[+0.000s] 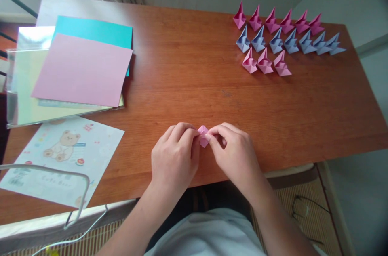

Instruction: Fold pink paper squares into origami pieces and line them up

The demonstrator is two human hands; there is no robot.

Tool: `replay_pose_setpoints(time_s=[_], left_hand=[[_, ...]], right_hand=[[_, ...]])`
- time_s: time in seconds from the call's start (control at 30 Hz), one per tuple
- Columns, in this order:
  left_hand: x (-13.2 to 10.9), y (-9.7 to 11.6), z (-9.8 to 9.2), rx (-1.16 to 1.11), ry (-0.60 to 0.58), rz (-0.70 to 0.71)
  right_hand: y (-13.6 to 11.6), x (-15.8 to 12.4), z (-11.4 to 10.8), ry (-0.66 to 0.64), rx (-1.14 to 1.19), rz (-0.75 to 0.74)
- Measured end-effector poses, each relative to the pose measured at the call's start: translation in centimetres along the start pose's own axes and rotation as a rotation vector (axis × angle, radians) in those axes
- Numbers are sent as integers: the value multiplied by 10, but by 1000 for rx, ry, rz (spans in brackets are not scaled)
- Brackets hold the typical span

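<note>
Between my hands is a small folded piece of pink paper [203, 136], held just above the table near its front edge. My left hand [176, 153] pinches its left side between thumb and fingers. On the right side, the thumb and index finger of my right hand [235, 147] grip the paper too. Part of the folds is hidden behind my fingertips.
Folded paper pieces stand at the back right in rows: dark pink [272, 22], blue [276, 42] and light pink [265, 62]. Paper sheets [83, 70] are stacked at the left. A bear-printed sheet [65, 159] and a bent white tube [54, 170] are nearer me.
</note>
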State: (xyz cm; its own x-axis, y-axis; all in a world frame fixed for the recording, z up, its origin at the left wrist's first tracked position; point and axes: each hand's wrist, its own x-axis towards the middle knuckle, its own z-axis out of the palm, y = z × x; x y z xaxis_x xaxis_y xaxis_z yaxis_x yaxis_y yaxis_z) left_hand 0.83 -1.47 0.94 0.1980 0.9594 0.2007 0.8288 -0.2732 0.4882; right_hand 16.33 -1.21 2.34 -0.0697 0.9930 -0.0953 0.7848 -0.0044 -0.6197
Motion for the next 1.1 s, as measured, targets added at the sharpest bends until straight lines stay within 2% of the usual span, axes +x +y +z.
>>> replay_pose_setpoints(time_s=[0.17,0.3,0.5,0.73,1.1], left_hand=[[2,0,-1,10,8,-2],[0,-1,0,9,12,11],[-2,-4,2,-15,19,18],[0,-2,3,20,41,-2],[1,0,4,62,33,6]], right_hand=[[-3,-2,1,35,-12,43],[-2,-3,3,50,-48,5],[5,-4,6,91,69,-27],[4,1,1,63,135,-31],[-1,2,0,39,46,9]])
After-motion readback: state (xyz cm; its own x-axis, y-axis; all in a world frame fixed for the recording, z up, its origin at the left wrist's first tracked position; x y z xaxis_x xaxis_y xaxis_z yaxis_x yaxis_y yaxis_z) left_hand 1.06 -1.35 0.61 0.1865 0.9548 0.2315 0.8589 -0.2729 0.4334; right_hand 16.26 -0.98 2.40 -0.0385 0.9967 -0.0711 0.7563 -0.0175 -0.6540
